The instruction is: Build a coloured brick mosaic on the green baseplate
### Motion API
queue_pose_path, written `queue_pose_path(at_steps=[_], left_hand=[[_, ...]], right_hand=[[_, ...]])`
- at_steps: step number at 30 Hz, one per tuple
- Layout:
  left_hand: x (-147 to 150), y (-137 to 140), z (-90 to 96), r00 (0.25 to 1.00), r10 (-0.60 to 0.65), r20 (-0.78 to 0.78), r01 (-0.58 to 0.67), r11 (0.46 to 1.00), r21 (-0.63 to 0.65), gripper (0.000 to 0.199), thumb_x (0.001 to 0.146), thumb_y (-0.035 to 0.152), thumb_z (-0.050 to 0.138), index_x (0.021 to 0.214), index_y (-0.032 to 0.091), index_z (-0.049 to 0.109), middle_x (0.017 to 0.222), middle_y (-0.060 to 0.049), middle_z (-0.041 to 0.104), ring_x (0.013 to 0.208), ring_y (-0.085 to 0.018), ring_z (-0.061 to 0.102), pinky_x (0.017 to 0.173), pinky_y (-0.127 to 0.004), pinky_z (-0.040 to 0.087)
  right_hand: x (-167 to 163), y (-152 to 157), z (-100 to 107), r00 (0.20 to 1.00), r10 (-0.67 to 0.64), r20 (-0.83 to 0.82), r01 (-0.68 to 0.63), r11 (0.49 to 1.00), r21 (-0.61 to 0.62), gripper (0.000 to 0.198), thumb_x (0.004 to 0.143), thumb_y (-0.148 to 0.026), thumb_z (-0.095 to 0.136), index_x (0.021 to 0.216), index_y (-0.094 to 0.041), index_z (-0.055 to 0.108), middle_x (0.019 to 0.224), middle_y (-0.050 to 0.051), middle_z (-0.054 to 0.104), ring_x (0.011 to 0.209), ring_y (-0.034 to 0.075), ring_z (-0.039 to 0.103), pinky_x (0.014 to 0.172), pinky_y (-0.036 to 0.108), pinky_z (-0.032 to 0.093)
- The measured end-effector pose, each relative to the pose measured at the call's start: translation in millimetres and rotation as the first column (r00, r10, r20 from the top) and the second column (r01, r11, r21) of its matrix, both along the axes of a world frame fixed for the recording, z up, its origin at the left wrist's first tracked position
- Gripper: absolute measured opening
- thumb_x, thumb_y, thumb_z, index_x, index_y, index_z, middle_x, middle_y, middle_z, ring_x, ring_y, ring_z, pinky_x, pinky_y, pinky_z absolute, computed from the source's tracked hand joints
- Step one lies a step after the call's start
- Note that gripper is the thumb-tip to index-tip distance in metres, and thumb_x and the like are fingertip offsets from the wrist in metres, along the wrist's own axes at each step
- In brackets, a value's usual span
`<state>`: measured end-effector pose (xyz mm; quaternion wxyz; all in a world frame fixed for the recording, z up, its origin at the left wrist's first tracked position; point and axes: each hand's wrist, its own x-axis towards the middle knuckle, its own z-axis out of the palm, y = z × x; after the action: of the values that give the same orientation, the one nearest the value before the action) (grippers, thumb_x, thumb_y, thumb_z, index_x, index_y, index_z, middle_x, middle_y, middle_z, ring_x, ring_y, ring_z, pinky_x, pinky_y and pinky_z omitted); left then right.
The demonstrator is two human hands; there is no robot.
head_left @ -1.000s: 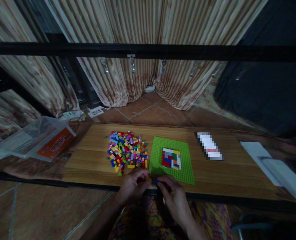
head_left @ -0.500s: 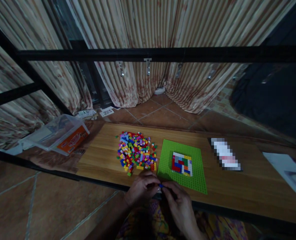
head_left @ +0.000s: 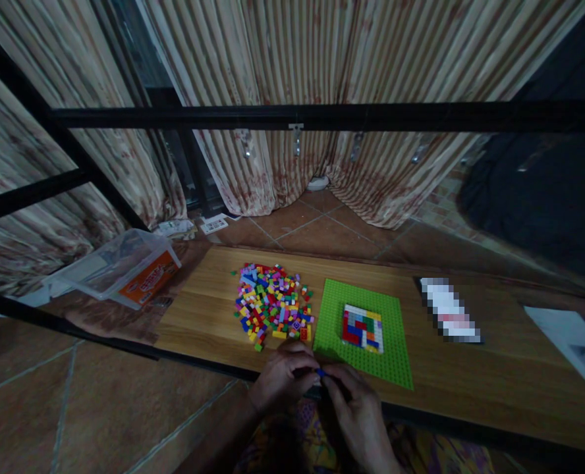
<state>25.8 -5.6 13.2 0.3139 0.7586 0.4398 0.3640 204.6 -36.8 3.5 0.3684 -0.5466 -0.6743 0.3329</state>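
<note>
At the table's near edge, a person's right hand (head_left: 356, 398) pinches a small blue brick (head_left: 320, 372); the left hand's (head_left: 282, 375) fingertips meet its left end, though whether they grip cannot be told. Just beyond, to the right, a multicoloured brick panel (head_left: 362, 328) sits on a green baseplate (head_left: 332, 296). Left of that lies a loose brick pile (head_left: 270, 303). Far left, a clear tub (head_left: 109, 263) bears an orange label (head_left: 150, 276), its lettering too blurred to read.
</note>
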Motion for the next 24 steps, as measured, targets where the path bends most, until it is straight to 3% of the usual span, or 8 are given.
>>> queue_pose_path(at_steps=[24], left_hand=[[-2.2, 2.4, 0.6, 1.0, -0.014, 0.008, 0.014, 1.0, -0.005, 0.012, 0.078, 0.014, 0.065, 0.086, 0.021, 0.072, 0.086, -0.004, 0.067, 0.085, -0.016, 0.062, 0.076, -0.027, 0.051]], right_hand=[[-4.5, 2.1, 15.4, 0.999, 0.002, -0.054, -0.004, 0.999, -0.04, 0.024, 0.093, -0.034, 0.049, 0.097, -0.024, 0.07, 0.091, 0.005, 0.069, 0.089, 0.02, 0.064, 0.077, 0.03, 0.051]])
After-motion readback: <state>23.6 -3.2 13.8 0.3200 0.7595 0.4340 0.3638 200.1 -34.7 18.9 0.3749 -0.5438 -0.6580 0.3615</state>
